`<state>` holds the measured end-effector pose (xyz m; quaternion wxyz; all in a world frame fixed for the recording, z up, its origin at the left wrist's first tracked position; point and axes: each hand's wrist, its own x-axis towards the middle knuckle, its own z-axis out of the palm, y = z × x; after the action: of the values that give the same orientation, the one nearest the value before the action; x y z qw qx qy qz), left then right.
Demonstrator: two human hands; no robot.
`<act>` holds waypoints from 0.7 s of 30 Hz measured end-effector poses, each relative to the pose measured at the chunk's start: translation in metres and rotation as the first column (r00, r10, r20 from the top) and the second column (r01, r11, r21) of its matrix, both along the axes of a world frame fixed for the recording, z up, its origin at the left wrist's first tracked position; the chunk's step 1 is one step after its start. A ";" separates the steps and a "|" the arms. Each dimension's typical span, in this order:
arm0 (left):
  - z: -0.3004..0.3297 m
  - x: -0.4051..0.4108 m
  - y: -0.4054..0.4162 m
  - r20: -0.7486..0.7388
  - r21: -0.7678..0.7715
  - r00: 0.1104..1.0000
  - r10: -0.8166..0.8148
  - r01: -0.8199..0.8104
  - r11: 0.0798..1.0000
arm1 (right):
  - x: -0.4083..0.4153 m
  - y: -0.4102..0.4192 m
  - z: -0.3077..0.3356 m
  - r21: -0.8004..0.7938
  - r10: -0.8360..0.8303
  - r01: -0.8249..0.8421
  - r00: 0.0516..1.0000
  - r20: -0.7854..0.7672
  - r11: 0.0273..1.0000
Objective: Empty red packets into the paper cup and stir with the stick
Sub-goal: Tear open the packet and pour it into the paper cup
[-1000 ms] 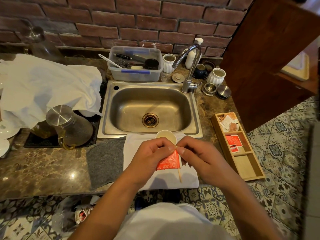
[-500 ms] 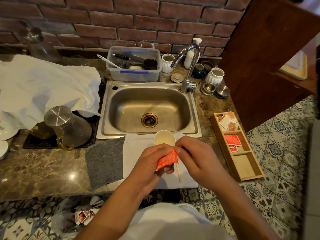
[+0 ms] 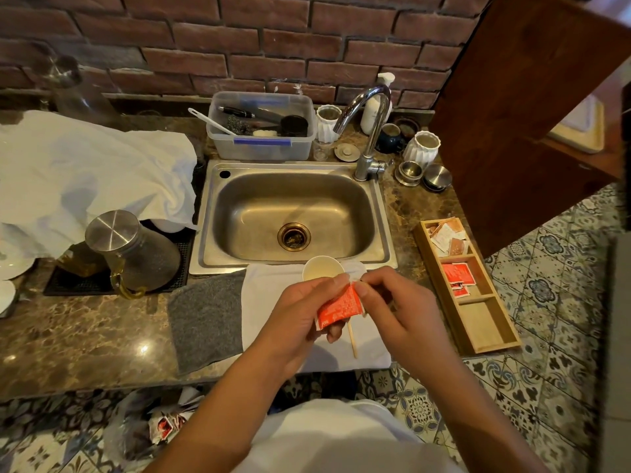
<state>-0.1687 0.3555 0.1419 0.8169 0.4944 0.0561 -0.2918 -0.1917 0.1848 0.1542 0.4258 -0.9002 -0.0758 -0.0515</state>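
A red packet (image 3: 339, 306) hangs between both hands just in front of the paper cup (image 3: 322, 268), which stands upright on a white cloth (image 3: 266, 295). My left hand (image 3: 297, 317) grips the packet's body. My right hand (image 3: 396, 310) pinches its torn white top corner. The wooden stir stick (image 3: 352, 339) lies on the cloth below my hands, its upper end hidden by them. More red packets (image 3: 456, 273) sit in the middle compartment of a wooden tray (image 3: 478, 322) on the right.
A steel sink (image 3: 290, 216) with a tap (image 3: 370, 131) lies behind the cup. A grey cloth (image 3: 205, 322) and a metal-lidded jug (image 3: 133, 250) are at left. Jars and a plastic tub (image 3: 261, 126) line the back. A bag of used packets (image 3: 164, 428) sits on the floor.
My right hand has pulled the packet's top corner away to the right, tearing it open. The packet has tilted in my left hand. The cup and stick have not moved.
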 end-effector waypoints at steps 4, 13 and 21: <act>0.002 0.002 0.005 -0.013 -0.021 0.998 -0.063 0.063 0.998 | 0.001 -0.001 0.005 0.062 -0.029 0.027 0.999 0.022 0.998; 0.001 -0.001 0.004 0.119 -0.028 0.992 0.045 -0.042 0.999 | 0.004 0.000 0.017 0.236 0.113 -0.083 0.987 -0.118 0.968; 0.003 -0.004 0.007 0.107 -0.064 0.994 0.009 -0.003 0.998 | 0.006 -0.004 0.026 0.259 0.216 -0.165 0.959 -0.184 0.952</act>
<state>-0.1722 0.3627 0.1449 0.8349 0.4831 0.0043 -0.2639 -0.1859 0.1806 0.1805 0.5404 -0.8306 -0.1104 0.0765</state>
